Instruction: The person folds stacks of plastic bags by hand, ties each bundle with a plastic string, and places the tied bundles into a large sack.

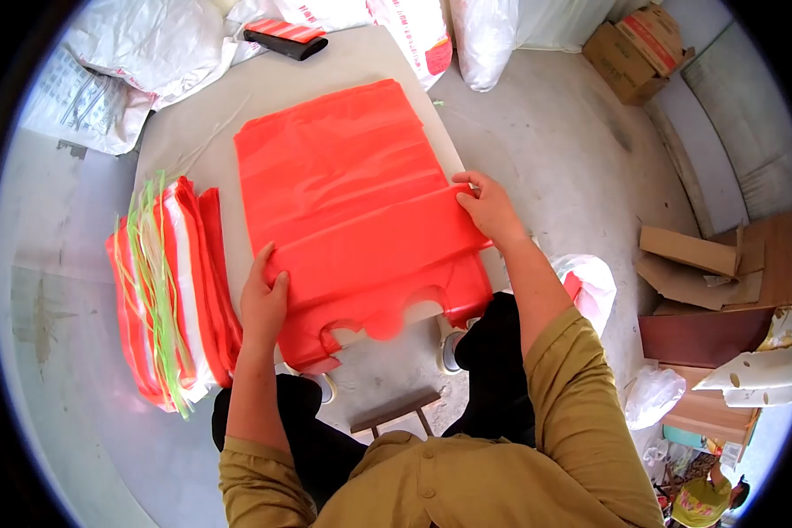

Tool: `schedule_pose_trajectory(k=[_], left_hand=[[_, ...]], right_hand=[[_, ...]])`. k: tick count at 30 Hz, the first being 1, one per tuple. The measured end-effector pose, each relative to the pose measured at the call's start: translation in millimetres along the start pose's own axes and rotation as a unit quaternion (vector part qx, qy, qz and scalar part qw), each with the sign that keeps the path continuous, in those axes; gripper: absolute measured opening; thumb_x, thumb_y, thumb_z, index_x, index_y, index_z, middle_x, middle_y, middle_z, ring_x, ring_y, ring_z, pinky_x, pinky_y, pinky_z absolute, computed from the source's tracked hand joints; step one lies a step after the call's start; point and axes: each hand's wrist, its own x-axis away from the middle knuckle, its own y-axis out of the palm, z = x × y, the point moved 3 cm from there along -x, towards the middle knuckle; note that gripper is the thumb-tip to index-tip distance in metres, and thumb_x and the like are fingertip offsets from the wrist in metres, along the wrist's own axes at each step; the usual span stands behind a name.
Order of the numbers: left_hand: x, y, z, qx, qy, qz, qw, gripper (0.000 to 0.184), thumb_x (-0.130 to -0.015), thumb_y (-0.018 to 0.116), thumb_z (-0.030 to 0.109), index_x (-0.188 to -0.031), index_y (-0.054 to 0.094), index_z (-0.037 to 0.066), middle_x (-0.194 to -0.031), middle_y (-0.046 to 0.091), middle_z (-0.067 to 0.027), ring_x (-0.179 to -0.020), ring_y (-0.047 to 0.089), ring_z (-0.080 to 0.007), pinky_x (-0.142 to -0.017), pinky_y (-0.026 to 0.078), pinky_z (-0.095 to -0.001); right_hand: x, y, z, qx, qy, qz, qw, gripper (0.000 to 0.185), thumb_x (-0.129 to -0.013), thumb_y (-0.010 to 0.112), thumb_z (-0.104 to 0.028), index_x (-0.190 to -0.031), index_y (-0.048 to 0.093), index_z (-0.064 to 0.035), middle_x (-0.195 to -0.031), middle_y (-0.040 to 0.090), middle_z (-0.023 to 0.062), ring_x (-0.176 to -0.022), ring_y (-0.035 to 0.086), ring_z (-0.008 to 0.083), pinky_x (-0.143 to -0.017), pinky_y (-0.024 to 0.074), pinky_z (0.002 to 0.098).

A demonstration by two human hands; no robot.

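A flat stack of red plastic carrier bags (343,150) lies on the pale table, its handle end with curved cut-outs hanging over the near edge. Across the middle, a layer of the red plastic is folded into a raised band. My left hand (264,304) grips the left edge of this band, thumb on top. At its right end, my right hand (491,209) pinches the corner between thumb and fingers. The undersides of both grips are hidden.
Left of the table sits a pile of red-and-white bags (225,317) with green plastic strips (157,290) over it. A black-and-red item (286,40) lies at the table's far end. White sacks (150,44) stand behind; cardboard boxes (625,62) and a person (702,502) are to the right.
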Motion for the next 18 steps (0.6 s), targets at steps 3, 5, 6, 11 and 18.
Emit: schedule_pose_trajectory(k=[3, 5, 6, 11, 18], left_hand=[[2.0, -1.3, 8.1, -0.029, 0.014, 0.006, 0.999, 0.05, -0.098, 0.062, 0.011, -0.148, 0.054, 0.01, -0.132, 0.067, -0.0207, -0.117, 0.067, -0.0323, -0.102, 0.051, -0.037], [3.2, -2.9, 10.9, -0.038, 0.01, 0.006, 0.999, 0.05, -0.099, 0.061, 0.011, -0.148, 0.054, 0.011, -0.131, 0.067, -0.021, -0.116, 0.067, -0.0328, -0.101, 0.051, -0.0373], [2.8, -2.8, 12.0, -0.038, 0.003, 0.005, 0.999, 0.05, -0.099, 0.062, 0.012, -0.148, 0.054, 0.011, -0.131, 0.067, -0.0212, -0.116, 0.067, -0.0331, -0.101, 0.051, -0.0375], [2.5, -0.6, 11.9, -0.067, 0.018, 0.011, 0.998, 0.048, -0.099, 0.062, 0.013, -0.147, 0.054, 0.012, -0.126, 0.069, -0.0216, -0.112, 0.068, -0.0343, -0.099, 0.052, -0.0387], [3.8, -10.9, 14.8, -0.129, -0.022, 0.013, 0.991, 0.05, -0.095, 0.068, 0.018, -0.143, 0.057, 0.01, -0.122, 0.066, -0.0176, -0.104, 0.065, -0.0321, -0.091, 0.053, -0.0391]], right_hand=[[5.7, 6.2, -9.4, 0.159, -0.153, 0.048, 0.974, 0.035, -0.094, 0.066, -0.011, -0.129, 0.066, -0.0078, -0.125, 0.068, 0.0116, -0.113, 0.065, 0.0302, -0.099, 0.0518, 0.0383], [18.6, 20.2, -34.0, 0.272, -0.236, 0.042, 0.932, 0.037, -0.092, 0.07, -0.014, -0.129, 0.066, -0.0081, -0.13, 0.066, 0.0127, -0.12, 0.062, 0.034, -0.104, 0.0494, 0.0407], [26.1, 38.2, -35.8, 0.245, -0.254, -0.042, 0.935, 0.042, -0.092, 0.07, -0.017, -0.133, 0.064, -0.0096, -0.139, 0.061, 0.0127, -0.128, 0.056, 0.0335, -0.109, 0.0454, 0.0427], [68.0, 92.7, -57.6, 0.314, -0.387, -0.225, 0.837, 0.07, -0.088, 0.074, -0.036, -0.151, 0.05, -0.0155, -0.164, 0.037, 0.0141, -0.151, 0.031, 0.0384, -0.123, 0.0261, 0.0554], [57.5, 77.3, -57.1, 0.367, -0.287, -0.229, 0.855, 0.084, -0.084, 0.077, -0.045, -0.156, 0.044, -0.0166, -0.166, 0.029, 0.0206, -0.154, 0.023, 0.0448, -0.125, 0.0198, 0.0572]])
